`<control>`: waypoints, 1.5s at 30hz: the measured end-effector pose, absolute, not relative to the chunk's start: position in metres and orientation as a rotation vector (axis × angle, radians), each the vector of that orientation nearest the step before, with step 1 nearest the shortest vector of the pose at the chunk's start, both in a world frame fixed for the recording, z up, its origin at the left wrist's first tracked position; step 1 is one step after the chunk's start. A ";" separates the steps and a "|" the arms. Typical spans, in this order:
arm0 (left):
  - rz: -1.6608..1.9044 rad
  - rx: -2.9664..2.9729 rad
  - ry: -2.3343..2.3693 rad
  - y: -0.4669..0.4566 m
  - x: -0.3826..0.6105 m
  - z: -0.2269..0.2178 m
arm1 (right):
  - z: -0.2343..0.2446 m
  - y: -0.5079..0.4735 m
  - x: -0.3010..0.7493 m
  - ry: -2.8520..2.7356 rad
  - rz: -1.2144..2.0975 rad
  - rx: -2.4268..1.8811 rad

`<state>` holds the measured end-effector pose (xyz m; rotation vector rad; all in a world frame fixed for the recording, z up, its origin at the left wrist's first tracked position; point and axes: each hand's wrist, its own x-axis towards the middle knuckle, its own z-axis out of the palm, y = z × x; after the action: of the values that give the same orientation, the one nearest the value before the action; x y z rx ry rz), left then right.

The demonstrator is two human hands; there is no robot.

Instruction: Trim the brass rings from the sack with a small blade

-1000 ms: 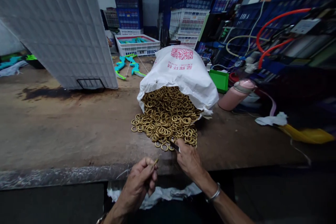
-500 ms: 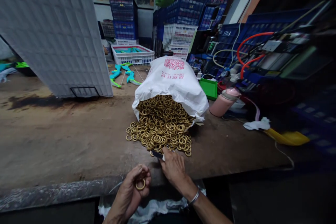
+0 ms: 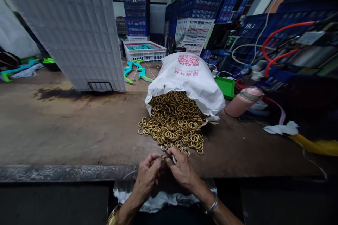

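My left hand (image 3: pixel 149 171) is closed, with a brass-coloured ring (image 3: pixel 164 157) pinched at its fingertips. Beside it my right hand (image 3: pixel 182 167) grips a dark, flat, blade-like tool (image 3: pixel 169 156), whose tip is against or very near that ring. Fingers cover most of the tool, so its exact kind is unclear. Just beyond both hands, a heap of brass-coloured rings (image 3: pixel 173 132) spills onto the wooden table (image 3: pixel 79 133). The rings come from the mouth of a white woven sack (image 3: pixel 188 77) lying on its side, with red print on top.
A tall white ribbed panel (image 3: pixel 87 35) stands at left on a wire stand. Behind lie turquoise-green toy bows (image 3: pixel 139 70) and a white crate (image 3: pixel 145 54). A pink bottle (image 3: pixel 243 102), a green tray (image 3: pixel 225 87) and air hoses (image 3: pixel 280 51) are at right. White cloth (image 3: pixel 158 202) hangs below the table edge.
My left hand has come up and toward my right hand, bringing its ring to the tool. The right hand has drawn slightly back from the heap. The whole view has shifted.
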<state>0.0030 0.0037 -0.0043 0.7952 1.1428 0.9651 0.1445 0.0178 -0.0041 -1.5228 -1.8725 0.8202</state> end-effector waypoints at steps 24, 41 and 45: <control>0.879 0.772 0.992 -0.004 0.005 -0.005 | -0.008 0.020 0.139 -1.554 1.294 -1.338; 0.968 0.882 1.100 -0.003 0.006 0.010 | -0.003 0.008 0.143 -2.401 0.611 -1.757; 0.941 0.861 1.095 -0.006 0.003 0.010 | -0.007 0.005 0.142 -2.409 0.571 -1.794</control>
<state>0.0028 -0.0059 0.0095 0.8606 1.0948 0.9408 0.1416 0.0055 -0.0069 -1.7937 -2.4092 0.5708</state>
